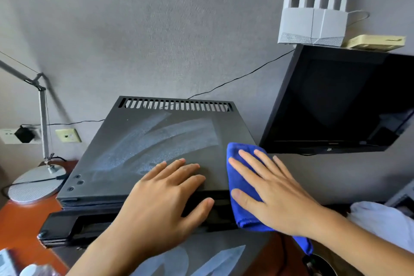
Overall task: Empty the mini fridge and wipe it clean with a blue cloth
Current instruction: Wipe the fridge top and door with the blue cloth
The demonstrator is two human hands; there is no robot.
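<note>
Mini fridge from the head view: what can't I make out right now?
- Mini fridge interior: hidden; head view shows only its top and door edge, so emptied or not is unknown.
- Blue cloth: mostly covered by the right hand.
- Fridge front edge: partly under the left hand.
- Bottom-left items: blurred, cut by the frame edge.

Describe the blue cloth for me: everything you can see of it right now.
The blue cloth looks like soft, folded microfibre in bright royal blue. It lies draped over the mini fridge's front right top corner, one end hanging below the wrist. The right hand presses it flat with straight, spread fingers; the left hand rests beside it, apart from it.
</note>
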